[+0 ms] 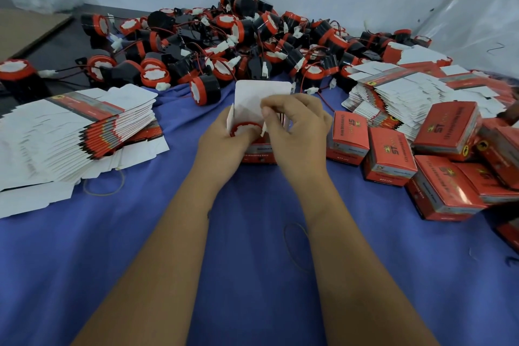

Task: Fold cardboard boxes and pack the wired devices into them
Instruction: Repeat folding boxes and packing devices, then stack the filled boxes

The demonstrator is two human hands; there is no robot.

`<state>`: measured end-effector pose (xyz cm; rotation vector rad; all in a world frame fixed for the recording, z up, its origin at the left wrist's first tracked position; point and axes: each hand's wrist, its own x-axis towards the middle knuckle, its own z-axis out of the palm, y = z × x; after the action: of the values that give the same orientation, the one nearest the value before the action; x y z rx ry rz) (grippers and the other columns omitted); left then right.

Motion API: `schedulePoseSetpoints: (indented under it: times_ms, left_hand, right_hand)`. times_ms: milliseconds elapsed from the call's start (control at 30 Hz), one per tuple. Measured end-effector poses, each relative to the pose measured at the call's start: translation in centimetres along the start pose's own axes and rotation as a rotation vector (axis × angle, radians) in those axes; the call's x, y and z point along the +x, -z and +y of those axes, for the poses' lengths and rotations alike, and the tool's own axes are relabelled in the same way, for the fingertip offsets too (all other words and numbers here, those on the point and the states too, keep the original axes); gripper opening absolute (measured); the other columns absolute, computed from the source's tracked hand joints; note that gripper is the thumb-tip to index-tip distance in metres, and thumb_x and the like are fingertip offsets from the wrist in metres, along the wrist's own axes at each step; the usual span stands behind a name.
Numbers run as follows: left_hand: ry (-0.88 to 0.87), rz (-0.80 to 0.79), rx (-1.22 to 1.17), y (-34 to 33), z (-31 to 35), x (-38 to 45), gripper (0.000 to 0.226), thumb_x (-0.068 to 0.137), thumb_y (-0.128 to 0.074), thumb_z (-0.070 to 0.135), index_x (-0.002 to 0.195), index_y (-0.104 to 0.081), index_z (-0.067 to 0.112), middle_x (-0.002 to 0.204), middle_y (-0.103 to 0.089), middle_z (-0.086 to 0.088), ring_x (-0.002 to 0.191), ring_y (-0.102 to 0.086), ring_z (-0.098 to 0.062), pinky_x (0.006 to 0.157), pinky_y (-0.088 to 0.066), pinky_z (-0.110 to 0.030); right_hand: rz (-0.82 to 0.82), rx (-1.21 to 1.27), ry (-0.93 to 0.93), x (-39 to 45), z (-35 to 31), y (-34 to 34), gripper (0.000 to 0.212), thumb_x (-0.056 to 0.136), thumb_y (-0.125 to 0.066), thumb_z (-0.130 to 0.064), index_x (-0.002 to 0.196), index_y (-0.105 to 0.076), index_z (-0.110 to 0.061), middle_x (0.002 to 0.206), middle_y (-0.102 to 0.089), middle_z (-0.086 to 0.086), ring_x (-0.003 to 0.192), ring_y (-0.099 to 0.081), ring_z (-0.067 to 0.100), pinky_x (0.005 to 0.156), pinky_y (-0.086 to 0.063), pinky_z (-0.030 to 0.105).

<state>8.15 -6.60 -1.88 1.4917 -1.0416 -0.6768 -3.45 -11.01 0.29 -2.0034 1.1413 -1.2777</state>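
Device (245, 130) sits down in the open box (259, 153), centre of the blue cloth (252, 233). My left hand (224, 143) grips the box wall; my right hand (295, 126) pinches the wires. Packing step, I'd say. Next: tuck wires, fold the lid flap (261, 93) shut.

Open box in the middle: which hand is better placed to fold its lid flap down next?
Probably the right hand: its fingers already sit against the raised lid flap, while the left hand steadies the open box.
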Motion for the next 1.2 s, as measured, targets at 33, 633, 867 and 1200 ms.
schedulePoseSetpoints:
  times_ms: [33,633,867,1200]
  left_hand:
    - [0.003,-0.001,-0.007,0.0,0.1,-0.1,0.033,0.093,-0.061,0.018,0.123,-0.063,0.032,0.112,-0.071,0.013,0.105,-0.066,-0.006,0.095,-0.054,-0.037]
    - [0.03,0.017,0.056,-0.3,0.0,-0.1,0.044,0.074,-0.06,0.042,0.117,-0.061,0.033,0.109,-0.07,0.014,0.105,-0.064,-0.009,0.095,-0.053,-0.044]
    - [0.038,0.019,0.055,-0.2,-0.1,-0.1,0.036,0.074,-0.06,0.042,0.111,-0.059,0.041,0.107,-0.069,0.017,0.102,-0.064,-0.006,0.093,-0.054,-0.043]
    - [0.063,0.038,-0.058,-0.1,-0.2,0.1,0.021,0.081,-0.054,0.045,0.098,-0.064,0.05,0.101,-0.071,0.02,0.098,-0.065,-0.002,0.089,-0.054,-0.036]
  right_hand:
    - [-0.02,-0.016,-0.014,0.1,0.4,0.0,0.025,0.092,-0.067,-0.021,0.116,-0.067,-0.026,0.115,-0.06,-0.006,0.122,-0.045,0.02,0.098,-0.021,0.008]
    - [0.083,-0.049,0.165,0.3,1.4,1.1,0.008,0.083,-0.068,0.001,0.085,-0.072,-0.005,0.098,-0.054,0.0,0.099,-0.051,0.018,0.089,-0.038,0.014]
    - [0.021,-0.055,0.196,0.3,1.3,1.5,0.023,0.079,-0.067,0.003,0.094,-0.073,-0.013,0.093,-0.056,-0.015,0.097,-0.051,0.013,0.088,-0.036,0.01]
    - [-0.235,0.18,0.023,-0.8,1.3,1.2,0.025,0.089,-0.059,-0.012,0.109,-0.071,-0.021,0.099,-0.067,-0.017,0.109,-0.059,0.012,0.096,-0.05,0.034]
